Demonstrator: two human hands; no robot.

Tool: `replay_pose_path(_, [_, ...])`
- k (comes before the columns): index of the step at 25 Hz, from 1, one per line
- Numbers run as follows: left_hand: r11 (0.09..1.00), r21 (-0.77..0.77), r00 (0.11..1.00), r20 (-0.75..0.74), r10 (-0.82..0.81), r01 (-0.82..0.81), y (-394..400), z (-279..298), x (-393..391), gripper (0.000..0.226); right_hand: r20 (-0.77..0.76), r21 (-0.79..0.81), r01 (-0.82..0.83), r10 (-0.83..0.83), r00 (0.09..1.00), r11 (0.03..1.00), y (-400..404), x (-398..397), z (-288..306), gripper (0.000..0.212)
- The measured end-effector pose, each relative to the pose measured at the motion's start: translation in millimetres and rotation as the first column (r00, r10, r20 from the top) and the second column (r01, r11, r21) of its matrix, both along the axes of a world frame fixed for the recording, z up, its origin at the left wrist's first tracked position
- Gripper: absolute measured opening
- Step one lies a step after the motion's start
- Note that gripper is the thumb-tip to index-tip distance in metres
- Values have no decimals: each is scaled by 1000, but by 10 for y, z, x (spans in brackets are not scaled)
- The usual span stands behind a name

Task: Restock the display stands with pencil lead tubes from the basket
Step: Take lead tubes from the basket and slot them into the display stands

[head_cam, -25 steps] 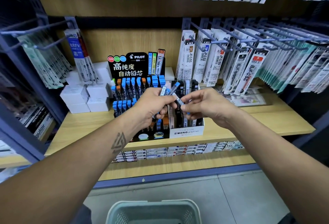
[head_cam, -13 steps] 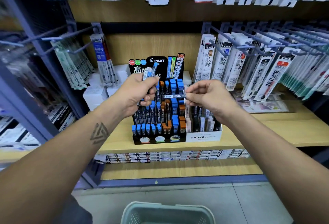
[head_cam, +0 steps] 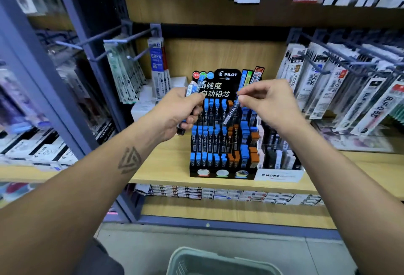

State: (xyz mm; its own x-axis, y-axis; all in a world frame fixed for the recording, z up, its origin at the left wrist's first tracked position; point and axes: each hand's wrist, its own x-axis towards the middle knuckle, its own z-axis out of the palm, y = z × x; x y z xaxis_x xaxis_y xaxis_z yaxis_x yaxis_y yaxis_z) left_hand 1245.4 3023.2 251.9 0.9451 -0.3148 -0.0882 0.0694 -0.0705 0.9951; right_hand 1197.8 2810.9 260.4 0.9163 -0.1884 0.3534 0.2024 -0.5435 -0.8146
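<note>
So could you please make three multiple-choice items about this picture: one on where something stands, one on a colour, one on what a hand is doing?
1. Where is the white MONO box?
A. left of the black Pilot stand
B. right of the black Pilot stand
C. inside the basket

2. What colour are most tube caps in the stand's left columns?
A. blue
B. yellow
C. white

3. What is the right hand doing?
A. hanging idle
B. pressing flat on the shelf
C. pinching one tube

Answers:
1 B: the MONO box touches the right side of the Pilot stand.
2 A: the caps there are blue.
3 C: the right hand pinches a single tube above the stand.
</note>
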Motion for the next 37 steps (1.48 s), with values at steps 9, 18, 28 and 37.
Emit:
replay_pose_path(9, [1000, 3, 1000, 14, -7, 7, -2, 17, 20, 27, 95, -325, 80, -51, 994, 942, 143, 177, -117, 12])
replay_pose_path(18, [1000, 12, 1000, 7, -29, 29, -45, 4, 6, 23, -17, -544, -11, 2, 1000, 839, 203, 278, -300, 16])
replay_pose_path(28, [999, -32, 1000, 3, 20, -20, 15, 86, 38, 24, 179, -298, 101, -48, 983, 949, 281, 311, -120, 13])
replay_pose_path(37, [999, -44, 1000, -21, 23, -24, 50, 86, 61, 23, 249, -474, 99, 25, 968, 875, 453, 502, -212, 15])
